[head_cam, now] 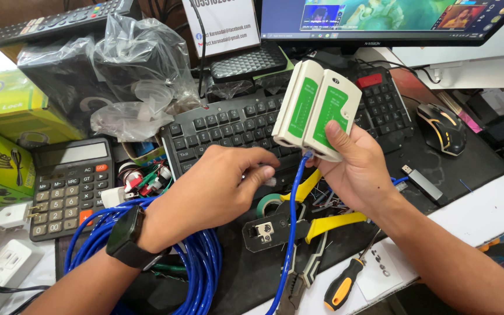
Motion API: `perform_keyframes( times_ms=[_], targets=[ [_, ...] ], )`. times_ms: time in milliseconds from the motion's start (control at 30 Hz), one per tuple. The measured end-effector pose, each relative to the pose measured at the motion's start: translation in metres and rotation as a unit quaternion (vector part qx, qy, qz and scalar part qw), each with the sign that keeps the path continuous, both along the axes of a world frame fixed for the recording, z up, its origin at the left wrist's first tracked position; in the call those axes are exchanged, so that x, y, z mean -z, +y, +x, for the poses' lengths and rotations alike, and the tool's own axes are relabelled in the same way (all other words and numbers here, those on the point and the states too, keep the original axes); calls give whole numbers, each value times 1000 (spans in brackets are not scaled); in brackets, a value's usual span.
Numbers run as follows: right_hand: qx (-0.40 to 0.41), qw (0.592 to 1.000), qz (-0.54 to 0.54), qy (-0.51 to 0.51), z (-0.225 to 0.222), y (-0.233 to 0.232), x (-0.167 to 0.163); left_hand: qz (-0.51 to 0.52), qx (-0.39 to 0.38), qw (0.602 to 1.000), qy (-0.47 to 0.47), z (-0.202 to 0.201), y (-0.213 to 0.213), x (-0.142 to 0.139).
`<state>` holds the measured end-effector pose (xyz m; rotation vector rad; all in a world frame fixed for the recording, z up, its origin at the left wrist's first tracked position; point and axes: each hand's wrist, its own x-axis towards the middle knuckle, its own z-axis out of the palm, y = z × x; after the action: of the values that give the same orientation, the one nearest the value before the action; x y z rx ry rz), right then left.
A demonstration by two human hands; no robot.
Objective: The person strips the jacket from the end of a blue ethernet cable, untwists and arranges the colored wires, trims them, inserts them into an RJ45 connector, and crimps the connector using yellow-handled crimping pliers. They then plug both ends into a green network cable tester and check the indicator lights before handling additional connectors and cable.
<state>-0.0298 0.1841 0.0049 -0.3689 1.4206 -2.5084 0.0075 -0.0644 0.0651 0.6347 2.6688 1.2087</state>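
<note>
1. Right hand (360,169): fingers clamped round the lower end of a white-and-green cable tester (316,111), thumb on its front face. Tester held up, tilted a bit left, above the black keyboard (228,125), mid-scene.
2. Blue network cable (291,233) is plugged into the tester's bottom port and drops straight down toward the near edge.
3. Left hand (211,192), w/ black smartwatch (126,236) on the wrist: fingers curled together, tips pinched just left of the plug end. Can't tell if they actually touch the cable.
4. Under the hands, on the table: yellow-handled crimping tool (304,224), partly hidden by the cable and right hand; a tape roll (266,204) just beside it.
5. Near left: coil of the same blue cable (202,262), under the left forearm.
6. Near centre: screwdriver w/ orange-black handle (342,286), lying on white paper.
7. Left: calculator (68,186), green boxes beyond it, white power strip at the near-left corner.
8. Far left: black box in a clear plastic bag (118,76), TV remote (53,23) behind it.
9. Right: black-and-gold mouse (441,128); a USB stick (424,182) nearer. Monitor (380,20) at the far edge.
</note>
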Motion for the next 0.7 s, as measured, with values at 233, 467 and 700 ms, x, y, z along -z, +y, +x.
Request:
perform_keyframes(
  times_ms=[233,467,700],
  targets=[
    [17,999,19,35,2,-4,-3,-11,61,986,155,-3,-7,2],
    [12,999,27,25,3,-9,-3,48,6,966,255,1,-6,6],
    [19,1000,23,12,5,-14,-1,75,-12,949,307,4,-2,15]
  ],
)
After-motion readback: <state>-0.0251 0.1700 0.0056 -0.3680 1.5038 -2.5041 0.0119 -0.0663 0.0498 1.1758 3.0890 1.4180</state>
